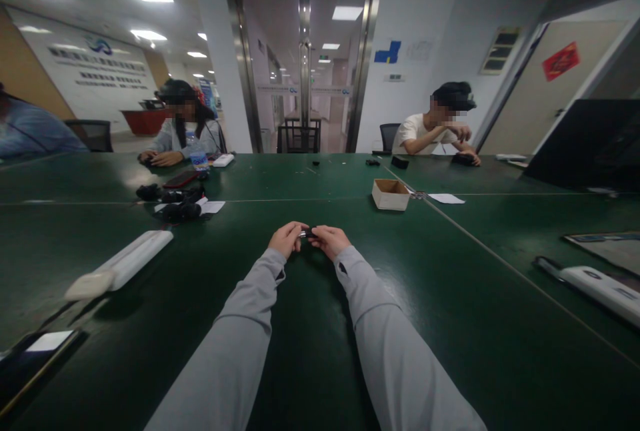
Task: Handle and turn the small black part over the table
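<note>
Both my hands meet over the green table (310,324), near the middle of the view. Between them is a small object with a silver part and a black part (307,233); its kind cannot be made out. The fingers of my left hand (287,239) are closed around the silver end. On the other side, my right hand (330,240) pinches the black end. My fingers hide much of the object. Grey sleeves cover both forearms.
A small open cardboard box (391,196) stands beyond my right hand. To the left lie a white power strip (135,257), black gear (183,209) and a water bottle (199,156). A phone (37,364) is at lower left. Other people sit across the table and at far left.
</note>
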Demonstrator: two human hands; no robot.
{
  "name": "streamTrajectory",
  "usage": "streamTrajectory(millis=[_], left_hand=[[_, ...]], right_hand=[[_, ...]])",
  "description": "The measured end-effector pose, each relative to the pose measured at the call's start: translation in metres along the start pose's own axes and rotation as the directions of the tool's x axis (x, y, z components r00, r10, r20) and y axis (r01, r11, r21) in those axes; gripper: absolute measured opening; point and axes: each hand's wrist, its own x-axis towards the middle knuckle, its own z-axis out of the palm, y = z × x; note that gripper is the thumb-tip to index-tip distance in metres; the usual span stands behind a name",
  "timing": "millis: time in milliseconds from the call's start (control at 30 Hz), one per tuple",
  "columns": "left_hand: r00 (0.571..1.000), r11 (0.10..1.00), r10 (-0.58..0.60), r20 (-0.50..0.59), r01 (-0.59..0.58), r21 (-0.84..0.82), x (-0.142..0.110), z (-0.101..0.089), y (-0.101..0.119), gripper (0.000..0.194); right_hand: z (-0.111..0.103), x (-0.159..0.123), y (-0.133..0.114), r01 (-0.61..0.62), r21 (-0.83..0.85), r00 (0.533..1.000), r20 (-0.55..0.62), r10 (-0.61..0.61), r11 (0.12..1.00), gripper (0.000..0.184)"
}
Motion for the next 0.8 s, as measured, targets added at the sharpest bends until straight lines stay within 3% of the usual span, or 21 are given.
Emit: streamTrajectory(millis=[800], left_hand=[[1.000,1.000,-0.024,0.020,0.025,-0.019,0.0026,-0.0021,-0.0020,0.031]], right_hand=[[-0.0014,0.0009,0.0011,0.007,0.003,1.000,0.022,-0.007,1.000,0.010]])
